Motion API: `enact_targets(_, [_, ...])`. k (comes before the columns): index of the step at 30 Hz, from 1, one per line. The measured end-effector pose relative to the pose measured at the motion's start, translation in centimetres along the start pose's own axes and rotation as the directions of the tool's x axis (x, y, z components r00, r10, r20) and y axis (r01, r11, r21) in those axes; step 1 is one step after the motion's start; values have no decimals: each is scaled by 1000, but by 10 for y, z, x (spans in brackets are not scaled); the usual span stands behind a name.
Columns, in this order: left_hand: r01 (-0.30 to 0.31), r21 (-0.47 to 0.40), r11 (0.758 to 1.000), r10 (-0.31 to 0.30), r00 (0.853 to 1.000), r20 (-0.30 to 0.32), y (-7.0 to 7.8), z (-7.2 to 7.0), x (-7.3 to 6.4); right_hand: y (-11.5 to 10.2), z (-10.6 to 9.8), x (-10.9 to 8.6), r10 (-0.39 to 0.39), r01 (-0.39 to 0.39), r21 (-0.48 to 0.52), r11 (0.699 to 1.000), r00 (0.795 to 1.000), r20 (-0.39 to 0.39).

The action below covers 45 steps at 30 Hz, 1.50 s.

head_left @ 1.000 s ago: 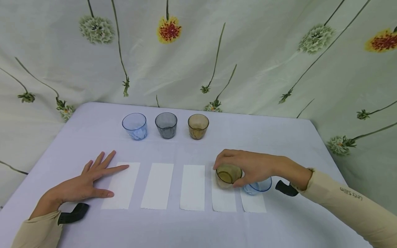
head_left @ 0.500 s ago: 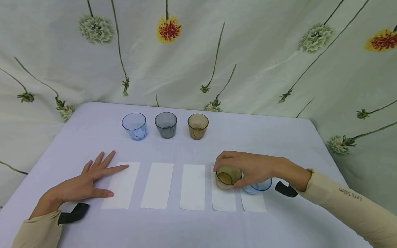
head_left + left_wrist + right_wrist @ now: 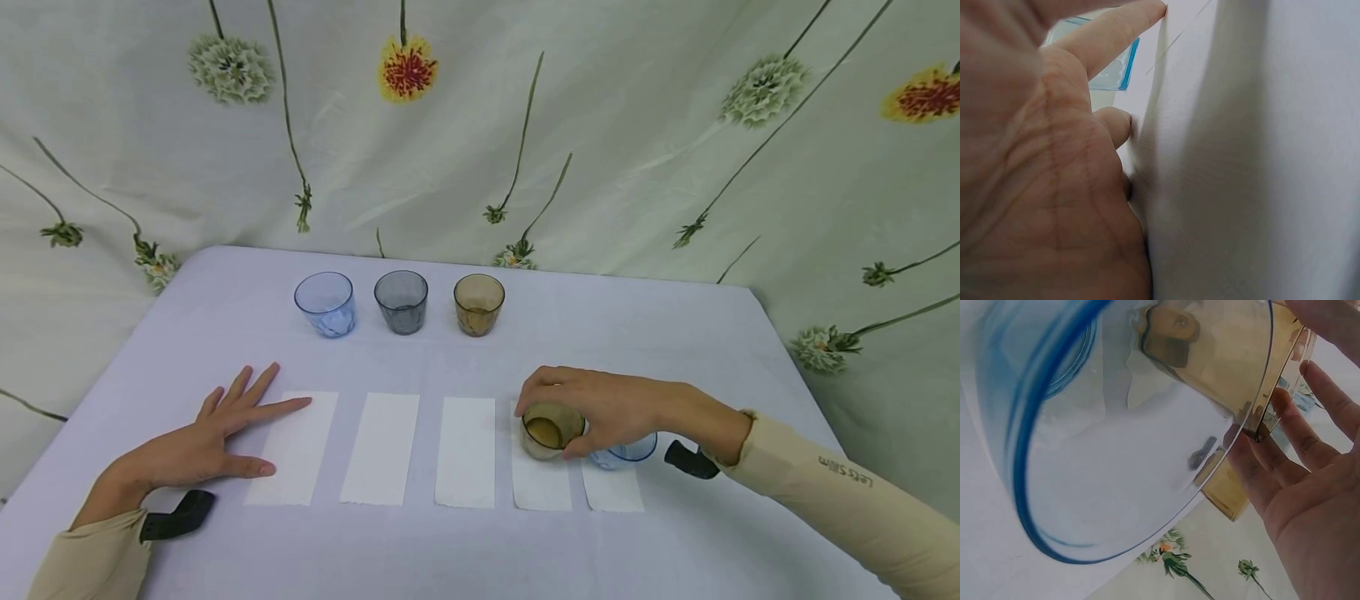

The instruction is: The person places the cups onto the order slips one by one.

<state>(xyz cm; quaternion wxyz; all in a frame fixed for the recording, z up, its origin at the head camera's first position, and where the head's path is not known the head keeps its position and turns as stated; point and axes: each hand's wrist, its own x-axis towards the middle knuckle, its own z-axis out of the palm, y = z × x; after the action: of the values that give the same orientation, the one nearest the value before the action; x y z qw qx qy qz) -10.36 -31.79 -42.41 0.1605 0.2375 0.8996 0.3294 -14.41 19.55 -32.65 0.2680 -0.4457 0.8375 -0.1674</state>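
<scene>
Near the fourth paper strip, my right hand holds an amber glass from above, thumb and fingers about its rim. A paler, clear part shows below the amber; I cannot tell whether it is a second glass. Partly hidden by this hand, a blue glass stands at the fifth strip. Its blue rim looms in the right wrist view, before the amber glass. My left hand lies with spread fingers on the table, its index fingertip at the first paper strip. Its palm fills much of the left wrist view.
At the back stand a blue glass, a grey glass and a brown glass in a row. More white strips lie across the white tablecloth. A flowered curtain hangs behind.
My right hand has come down very slightly, with the amber glass still in its grip. My left hand and the back row of glasses stay put.
</scene>
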Motion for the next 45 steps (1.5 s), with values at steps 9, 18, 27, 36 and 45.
enact_targets(9, [3, -5, 1000, -3, 1000, -1, 0, -1, 0, 0, 1, -1, -16, 16, -7, 1000, 1000, -18])
enact_targets(18, [-14, -14, 1000, 14, 1000, -8, -3, 1, 0, 0, 2, -3, -10, 10, -17, 1000, 1000, -21])
enact_targets(27, [3, -23, 1000, -3, 1000, 3, -3, 1, 1, -2, -2, -12, 14, -15, -15, 1000, 998, -63])
enact_targets(36, [8, -22, 1000, -8, 1000, 5, -3, 1, 0, -2, -8, -20, 36, -37, -3, 999, 992, -120])
enact_targets(45, [11, -28, 1000, -11, 1000, 7, -2, 0, 1, 5, -13, -31, 22, -21, 12, 1000, 980, -196])
